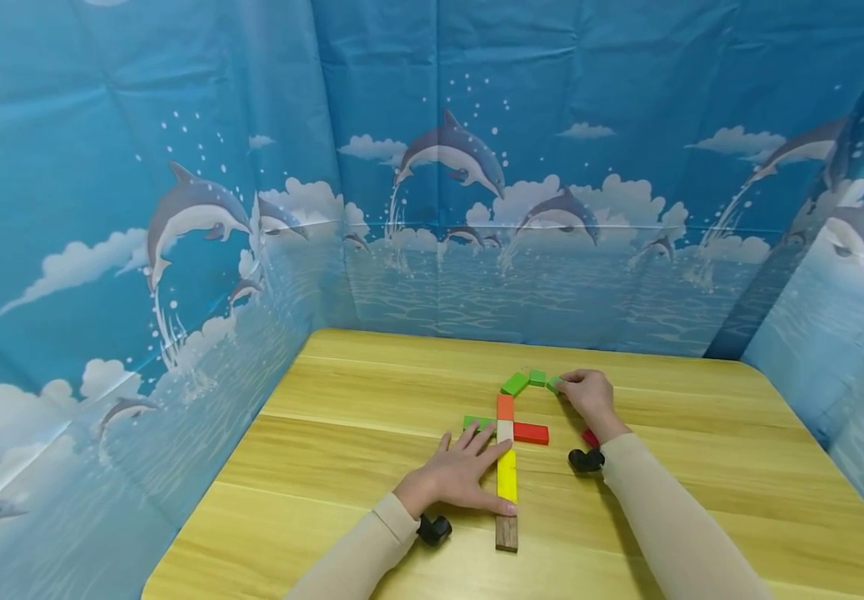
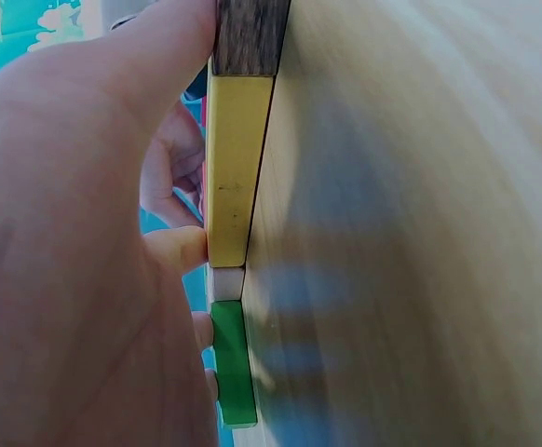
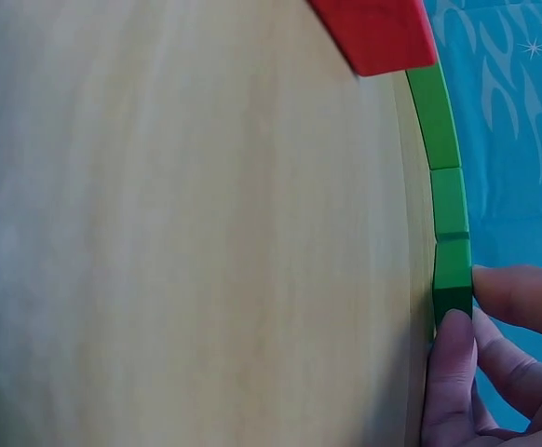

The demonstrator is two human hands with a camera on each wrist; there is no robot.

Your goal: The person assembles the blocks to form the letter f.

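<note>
A line of flat blocks lies on the wooden table [image 1: 372, 400]: brown [image 1: 506, 532], yellow [image 1: 506, 475], white [image 1: 504, 431] and orange [image 1: 505, 407]. A green block [image 1: 476, 422] and a red block [image 1: 531, 432] branch off left and right. My left hand [image 1: 469, 471] lies flat with straight fingers against the yellow block [image 2: 234, 168]. At the far end, three small green blocks curve to the right. My right hand [image 1: 585, 392] pinches the last green block [image 3: 453, 275] between thumb and fingertip.
Another red block [image 1: 590, 437] lies partly hidden under my right wrist. Blue dolphin-print sheets [image 1: 446, 208] wall the table on the left, back and right. Bare tabletop lies to the left and right of the blocks.
</note>
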